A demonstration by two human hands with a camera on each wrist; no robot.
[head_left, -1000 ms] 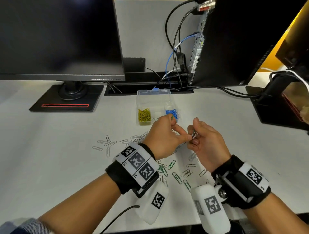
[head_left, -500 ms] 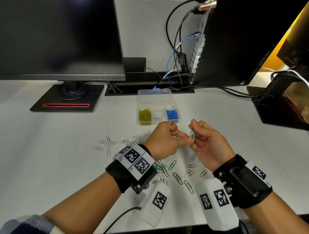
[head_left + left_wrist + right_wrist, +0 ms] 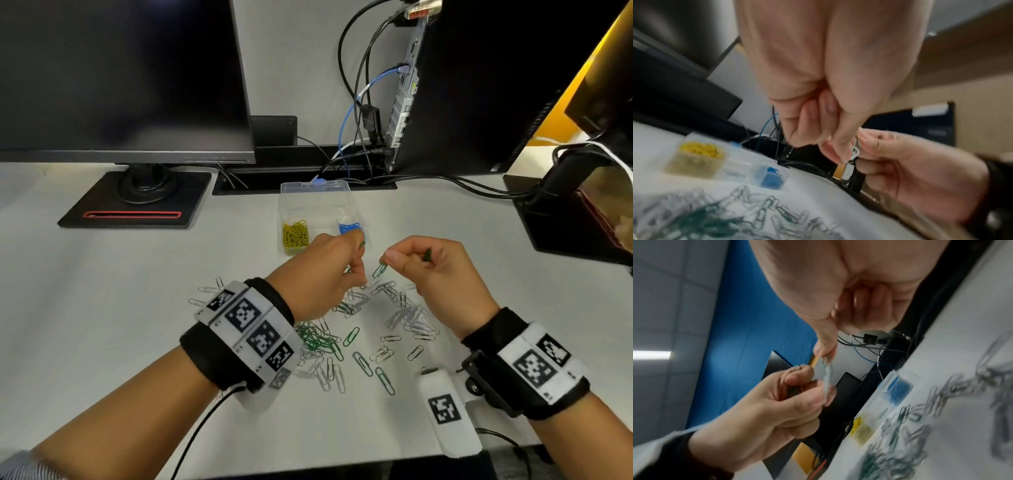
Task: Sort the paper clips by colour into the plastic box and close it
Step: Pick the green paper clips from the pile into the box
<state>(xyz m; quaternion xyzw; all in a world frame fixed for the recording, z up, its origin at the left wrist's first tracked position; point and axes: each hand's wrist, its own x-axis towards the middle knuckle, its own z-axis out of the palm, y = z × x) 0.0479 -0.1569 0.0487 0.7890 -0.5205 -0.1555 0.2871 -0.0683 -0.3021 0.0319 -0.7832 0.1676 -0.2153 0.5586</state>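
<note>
While my left hand (image 3: 320, 274) is curling round a small bunch of green clips, its thumb and forefinger are also pinching the lower, silver clip of a linked pair (image 3: 376, 274) – and my right hand (image 3: 442, 270) is pinching the upper, green one, with another dark green clip tucked in its curled fingers. That pair is hanging between the two hands above the desk, long axis tilted from my right thumb down toward my left fingertips, so I judge the parting pull has to run along that slant. Further left on the white desk (image 3: 102, 308) the yellow clips (image 3: 294, 234) are sitting in the left compartment of the plastic box (image 3: 315, 195), which is standing open just beyond my left knuckles; the blue clips (image 3: 349, 227) are filling its right compartment, half hidden by that hand. Below both wrists the loose pile (image 3: 363, 329) of green and silver clips is lying scattered. Nothing is standing between my hands and the box; the cables (image 3: 359, 102) are well behind it
</note>
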